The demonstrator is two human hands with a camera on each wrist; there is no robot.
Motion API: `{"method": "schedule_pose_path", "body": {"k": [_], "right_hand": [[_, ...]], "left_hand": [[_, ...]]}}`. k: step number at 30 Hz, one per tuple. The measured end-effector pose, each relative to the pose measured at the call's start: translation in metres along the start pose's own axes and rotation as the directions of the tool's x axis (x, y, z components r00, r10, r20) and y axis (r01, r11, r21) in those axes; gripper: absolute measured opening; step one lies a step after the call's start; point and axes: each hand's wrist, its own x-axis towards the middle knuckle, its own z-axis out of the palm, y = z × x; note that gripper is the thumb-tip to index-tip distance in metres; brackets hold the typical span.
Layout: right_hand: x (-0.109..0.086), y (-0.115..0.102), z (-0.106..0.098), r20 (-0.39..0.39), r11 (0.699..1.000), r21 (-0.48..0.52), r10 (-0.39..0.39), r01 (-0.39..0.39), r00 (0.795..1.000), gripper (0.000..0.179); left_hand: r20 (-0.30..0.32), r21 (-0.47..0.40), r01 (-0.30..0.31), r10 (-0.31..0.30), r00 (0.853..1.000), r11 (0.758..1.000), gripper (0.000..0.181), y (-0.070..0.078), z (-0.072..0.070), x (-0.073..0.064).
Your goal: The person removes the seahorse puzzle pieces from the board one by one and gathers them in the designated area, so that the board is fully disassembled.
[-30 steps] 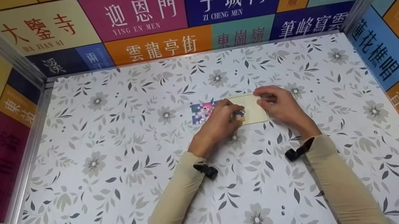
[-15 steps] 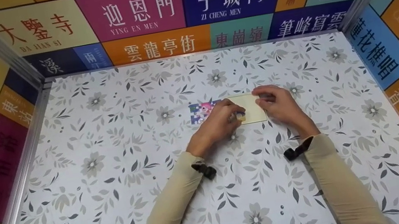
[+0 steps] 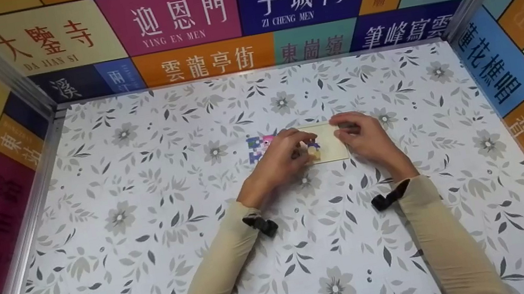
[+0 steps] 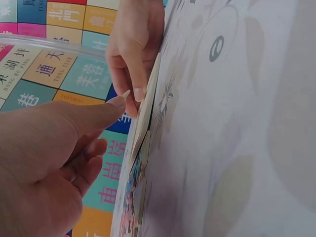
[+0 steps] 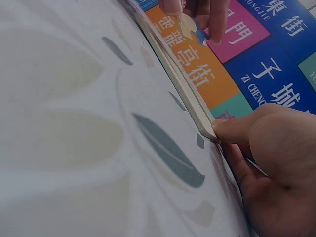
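In the head view, my left hand (image 3: pixel 275 162) pinches a blue-and-yellow jigsaw puzzle piece (image 3: pixel 313 148) between thumb and fingers. The right wrist view has that jigsaw piece (image 5: pixel 200 33) raised above the board. Under it lies a flat cream puzzle board (image 3: pixel 332 142) with a thin raised rim. My right hand (image 3: pixel 367 138) grips the board's right end, its thumb on the edge (image 5: pixel 210 126). Joined colourful puzzle pieces (image 3: pixel 255 148), one with a pink figure, lie left of the bare cream part, partly hidden by my left hand.
A white tablecloth (image 3: pixel 155 273) with grey flowers and leaves covers the table. Panels with large characters (image 3: pixel 185 15) stand along the back and both sides. Metal rails (image 3: pixel 249 71) line the table's edges. Each wrist wears a black strap camera (image 3: pixel 261 225).
My left hand has drawn slightly left and uncovered more of the jigsaw piece in its fingers. My right hand stays at the board's right end. The whole view has shifted a little.
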Motion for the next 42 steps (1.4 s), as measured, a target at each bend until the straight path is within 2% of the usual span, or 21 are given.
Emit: {"method": "schedule_pose_path", "body": {"k": [9, 18, 28, 33, 37, 42], "right_hand": [[0.001, 0.004, -0.001, 0.001, 1.0, 0.017, -0.012, 0.012, 1.0, 0.034], [0.002, 0.003, 0.0, -0.007, 0.999, 0.037, -0.017, 0.017, 1.0, 0.033], [-0.001, -0.001, 0.002, -0.014, 1.0, 0.006, 0.012, -0.012, 1.0, 0.035], [-0.006, -0.019, 0.002, -0.005, 1.0, 0.009, 0.023, -0.023, 1.0, 0.036], [-0.011, -0.033, -0.001, -0.001, 1.0, 0.031, 0.002, -0.002, 1.0, 0.035], [-0.013, -0.037, -0.001, -0.003, 0.999, 0.027, -0.022, 0.022, 1.0, 0.035]], "left_hand": [[-0.036, -0.076, -0.003, 0.0, 0.999, 0.997, 0.041, -0.008, -0.012, -0.011], [-0.054, -0.106, 0.028, -0.034, 0.998, 0.994, 0.043, -0.018, -0.029, -0.029], [-0.059, -0.061, 0.057, -0.061, 0.996, 0.997, 0.043, -0.036, -0.043, -0.052], [-0.059, -0.046, 0.09, -0.092, 0.994, 0.995, 0.044, -0.045, -0.049, -0.065], [-0.05, -0.016, 0.117, -0.118, 0.992, 0.993, 0.044, -0.05, -0.054, -0.072], [-0.046, -0.012, 0.13, -0.131, 0.99, 0.991, 0.044, -0.055, -0.059, -0.079]]}}
